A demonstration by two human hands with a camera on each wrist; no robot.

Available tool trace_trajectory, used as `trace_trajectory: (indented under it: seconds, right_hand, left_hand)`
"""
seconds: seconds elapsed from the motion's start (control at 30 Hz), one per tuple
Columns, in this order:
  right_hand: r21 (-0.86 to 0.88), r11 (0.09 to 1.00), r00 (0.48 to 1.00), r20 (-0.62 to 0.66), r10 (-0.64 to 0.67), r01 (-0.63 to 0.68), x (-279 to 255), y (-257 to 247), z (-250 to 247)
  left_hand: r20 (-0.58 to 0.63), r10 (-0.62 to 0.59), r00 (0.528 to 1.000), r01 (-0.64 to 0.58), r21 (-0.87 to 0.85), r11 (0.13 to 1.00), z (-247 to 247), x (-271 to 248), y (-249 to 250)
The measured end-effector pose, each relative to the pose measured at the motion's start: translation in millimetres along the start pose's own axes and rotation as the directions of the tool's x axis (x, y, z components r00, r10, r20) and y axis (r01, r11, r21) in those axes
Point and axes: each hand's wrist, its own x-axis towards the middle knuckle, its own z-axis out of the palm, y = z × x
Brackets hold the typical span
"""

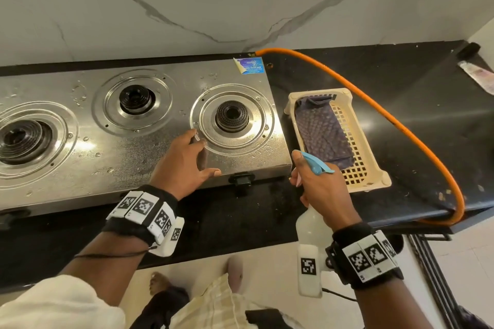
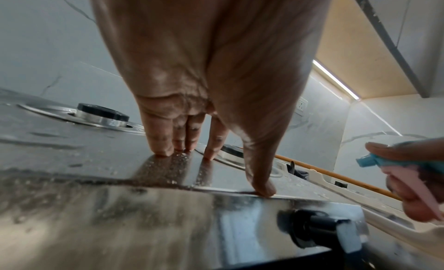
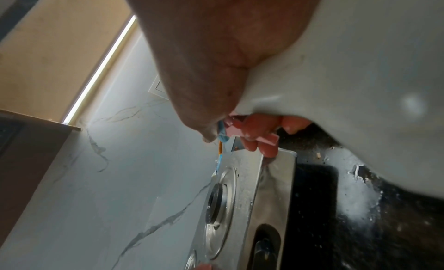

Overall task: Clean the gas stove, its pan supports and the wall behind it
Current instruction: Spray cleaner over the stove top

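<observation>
The steel gas stove (image 1: 139,147) lies wet with droplets, its three burners bare of pan supports. My left hand (image 1: 187,160) rests flat on the stove top beside the right burner (image 1: 232,117), fingers (image 2: 163,141) straight and spread, thumb at the front edge. My right hand (image 1: 320,189) grips a white spray bottle (image 1: 310,227) with a blue nozzle (image 1: 318,164) and pink trigger (image 3: 261,136), held off the stove's right front corner. The marble wall (image 1: 240,2) rises behind.
A cream plastic basket (image 1: 369,168) holding a dark blue cloth (image 1: 320,131) sits on the black counter (image 1: 414,104) right of the stove. An orange gas hose (image 1: 401,125) loops around it. A black stove knob (image 1: 242,179) juts out front.
</observation>
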Motion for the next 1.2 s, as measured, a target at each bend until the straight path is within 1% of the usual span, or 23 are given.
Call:
trace_trajectory:
  seconds: [0.07, 0.17, 0.23, 0.37, 0.4, 0.47, 0.6, 0.67, 0.73, 0.8, 0.9, 0.97, 1.03, 1.2]
  right_hand:
    - [-0.02, 1.0, 0.998, 0.062, 0.02, -0.019, -0.7, -6.5, 3.1]
    - [0.061, 0.996, 0.985, 0.163, 0.061, -0.071, -7.0, -15.3, 12.9]
    - [0.053, 0.998, 0.981, 0.194, 0.025, -0.036, -11.2, -18.7, 22.9]
    - [-0.07, 0.997, 0.967, 0.254, -0.005, 0.023, -17.2, -25.5, 49.6]
    - [-0.089, 0.995, 0.966, 0.256, -0.011, 0.035, -17.7, -26.6, 55.6]
    - [-0.103, 0.994, 0.965, 0.261, -0.013, 0.041, -18.2, -28.6, 69.7]
    - [-0.025, 0.999, 0.974, 0.22, 0.045, -0.041, -18.3, -35.4, 93.5]
    - [-0.017, 1.0, 0.978, 0.209, 0.02, -0.017, -17.9, -36.8, 102.3]
    - [-0.06, 0.998, 0.972, 0.235, -0.007, 0.021, -18.0, -37.7, 112.7]
    - [-0.069, 0.998, 0.964, 0.264, 0.011, 0.008, -18.3, -41.7, 122.1]
    - [-0.011, 0.999, 0.961, 0.272, 0.049, -0.048, -18.1, -54.3, 130.4]
    - [0.002, 1.0, 0.97, 0.242, 0.019, -0.02, -16.5, -62.3, 131.9]
    - [-0.035, 0.999, 0.975, 0.223, -0.017, 0.025, -13.8, -69.7, 133.2]
    - [-0.124, 0.989, 0.973, 0.226, -0.052, 0.082, -1.0, -106.7, 124.3]
  left_hand:
    - [-0.004, -0.006, 1.0, 0.006, -0.006, 1.0, -1.8, 0.8, 0.6]
    - [-0.006, -0.009, 1.0, 0.009, 0.001, 1.0, -3.2, 1.1, 1.9]
    - [-0.007, -0.009, 1.0, 0.009, -0.003, 1.0, -3.8, 1.4, 0.8]
    - [0.01, 0.026, 1.0, -0.026, -0.013, 1.0, -11.0, 1.8, -5.4]
    - [0.012, 0.037, 0.999, -0.037, -0.015, 0.999, -13.8, 1.8, -8.6]
    - [0.017, 0.014, 1.0, -0.013, -0.012, 1.0, -19.6, -2.4, -20.4]
    - [0.016, -0.049, 0.999, 0.049, -0.018, 0.999, -30.9, -17.2, -50.7]
    - [0.002, -0.049, 0.999, 0.049, -0.013, 0.999, -36.1, -23.7, -63.1]
    - [-0.012, -0.047, 0.999, 0.047, 0.0, 0.999, -40.9, -28.5, -73.1]
    - [-0.013, -0.049, 0.999, 0.049, -0.007, 0.999, -44.4, -31.4, -78.6]
    - [-0.004, -0.029, 1.0, 0.029, -0.001, 1.0, -47.3, -30.2, -82.0]
    - [0.013, -0.009, 1.0, 0.009, 0.003, 1.0, -48.3, -26.1, -81.7]
    - [0.036, 0.009, 0.999, -0.01, 0.005, 1.0, -49.7, -19.0, -80.7]
    - [0.085, 0.077, 0.993, -0.077, -0.001, 0.997, -53.4, 4.2, -74.6]
